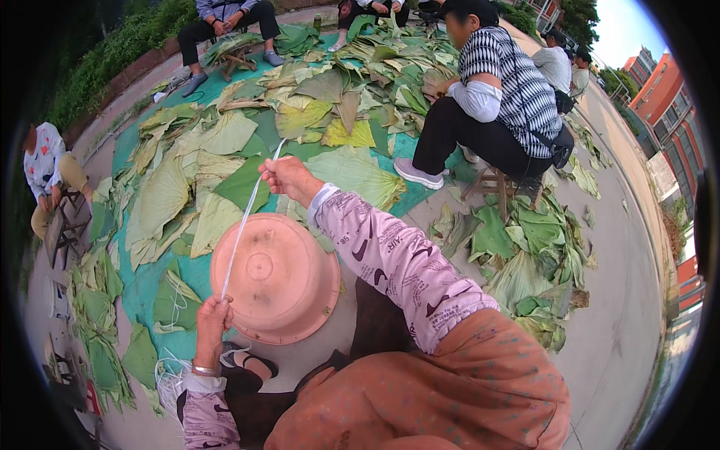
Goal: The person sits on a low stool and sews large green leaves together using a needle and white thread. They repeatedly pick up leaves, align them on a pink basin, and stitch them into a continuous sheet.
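A white plastic string [243, 225] runs taut between my two hands, above an upturned pink plastic basin [264, 270]. My left hand [211, 326], with a bracelet at the wrist, grips its lower end at the basin's left edge. Beyond the basin, my right hand [286, 175] pinches the string near its upper end, and a short piece sticks out past the fingers. Large green and yellowish leaves [225, 135] lie in heaps on a green ground sheet [140, 281]. A tangle of white string [171, 382] lies beside my left forearm.
A person [500, 101] in a patterned shirt sits on a wooden stool [489, 188] at the right, near a leaf pile [523, 264]. Other people sit around the sheet's far side, and one person [50, 163] at the far left. A folded leaf [174, 301] with string lies left of the basin.
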Action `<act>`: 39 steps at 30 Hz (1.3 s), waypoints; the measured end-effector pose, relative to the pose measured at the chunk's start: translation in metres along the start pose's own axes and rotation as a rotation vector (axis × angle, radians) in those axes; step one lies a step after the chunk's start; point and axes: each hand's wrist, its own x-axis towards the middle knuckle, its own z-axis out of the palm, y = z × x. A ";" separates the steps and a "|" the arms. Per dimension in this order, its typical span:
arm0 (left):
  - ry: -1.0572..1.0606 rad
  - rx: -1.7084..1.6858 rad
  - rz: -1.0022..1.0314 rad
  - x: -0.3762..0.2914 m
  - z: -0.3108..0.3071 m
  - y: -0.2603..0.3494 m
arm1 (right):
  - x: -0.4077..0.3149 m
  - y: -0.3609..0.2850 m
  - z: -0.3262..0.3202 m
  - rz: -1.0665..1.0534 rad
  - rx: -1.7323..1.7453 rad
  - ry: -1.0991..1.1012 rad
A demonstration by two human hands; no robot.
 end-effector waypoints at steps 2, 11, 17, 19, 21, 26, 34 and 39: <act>0.016 -0.019 0.011 -0.005 -0.005 -0.008 | 0.015 -0.009 -0.012 0.011 0.051 0.121; 0.036 -0.049 -0.245 -0.016 -0.006 -0.059 | 0.066 0.008 -0.101 -0.005 0.057 0.307; 0.075 -0.151 -0.398 -0.003 0.013 -0.111 | 0.064 0.022 -0.018 -0.108 -0.157 -0.023; 0.100 -0.178 -0.420 0.009 0.021 -0.124 | 0.066 0.029 -0.002 -0.063 -0.280 -0.110; 0.151 -0.182 -0.447 0.020 0.028 -0.138 | 0.071 0.042 0.006 0.029 -0.511 -0.128; 0.225 -0.208 -0.476 0.039 0.034 -0.166 | 0.084 0.068 0.000 0.174 -0.806 0.033; 0.335 -0.189 -0.461 0.045 0.028 -0.172 | 0.084 0.067 -0.014 0.155 -0.752 0.211; 0.386 -0.204 -0.470 0.046 0.026 -0.175 | 0.098 0.092 -0.020 0.259 -1.253 0.160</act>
